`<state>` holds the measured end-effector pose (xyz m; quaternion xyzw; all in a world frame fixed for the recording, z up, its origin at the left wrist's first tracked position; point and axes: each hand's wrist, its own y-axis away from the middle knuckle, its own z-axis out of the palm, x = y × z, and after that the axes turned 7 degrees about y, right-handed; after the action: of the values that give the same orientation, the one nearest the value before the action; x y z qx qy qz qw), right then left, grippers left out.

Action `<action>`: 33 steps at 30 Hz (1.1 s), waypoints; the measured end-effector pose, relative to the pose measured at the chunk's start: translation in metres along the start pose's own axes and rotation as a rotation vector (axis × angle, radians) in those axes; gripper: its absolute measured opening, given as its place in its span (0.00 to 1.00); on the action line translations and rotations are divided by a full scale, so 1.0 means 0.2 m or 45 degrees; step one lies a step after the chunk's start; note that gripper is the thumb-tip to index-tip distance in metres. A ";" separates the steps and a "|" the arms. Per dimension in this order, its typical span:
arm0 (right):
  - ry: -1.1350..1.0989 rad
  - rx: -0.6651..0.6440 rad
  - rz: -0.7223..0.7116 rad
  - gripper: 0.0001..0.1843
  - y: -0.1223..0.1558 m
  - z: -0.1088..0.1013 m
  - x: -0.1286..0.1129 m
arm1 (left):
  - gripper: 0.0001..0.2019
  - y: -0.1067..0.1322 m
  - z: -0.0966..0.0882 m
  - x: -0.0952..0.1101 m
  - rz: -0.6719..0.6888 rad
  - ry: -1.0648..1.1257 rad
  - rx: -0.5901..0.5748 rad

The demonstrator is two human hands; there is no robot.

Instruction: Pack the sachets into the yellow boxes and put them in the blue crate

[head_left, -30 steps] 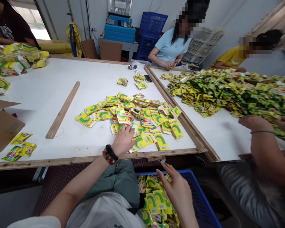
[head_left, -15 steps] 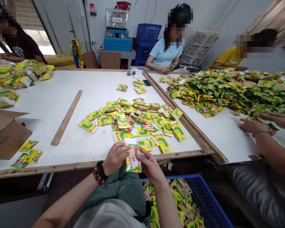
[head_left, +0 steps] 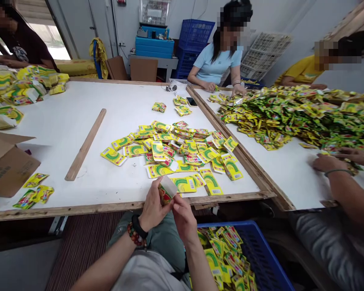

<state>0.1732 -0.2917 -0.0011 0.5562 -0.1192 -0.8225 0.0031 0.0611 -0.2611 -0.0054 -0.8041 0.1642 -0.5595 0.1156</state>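
My left hand (head_left: 153,206) and my right hand (head_left: 183,218) are both closed on one yellow sachet (head_left: 166,190), held just in front of the table's near wooden edge (head_left: 109,207). The left hand grips it from the left; the right fingers pinch its lower right side. Beyond it, a loose spread of yellow sachets (head_left: 175,151) lies on the white table top (head_left: 63,125). A blue crate (head_left: 260,258) with several sachets inside stands on the floor under my right forearm.
A wooden strip (head_left: 85,144) lies left of the spread, a cardboard box (head_left: 6,161) at the left edge. A big sachet heap (head_left: 297,115) covers the right table, where another person's hands (head_left: 329,163) rest. Other people sit at the far side and far left.
The sachet has turned in my hands from flat and facing me to edge-on and higher. Both hands stayed together at the table edge. The neighbour's hands shifted slightly.
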 end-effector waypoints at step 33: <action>0.921 -0.145 -0.507 0.17 0.00 0.07 -0.21 | 0.34 0.03 0.01 -0.03 -0.047 -0.013 -0.272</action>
<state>0.1773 -0.2837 0.0428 0.8203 0.0451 -0.5640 -0.0835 0.0606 -0.2643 -0.0128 -0.8176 0.2074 -0.5368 0.0196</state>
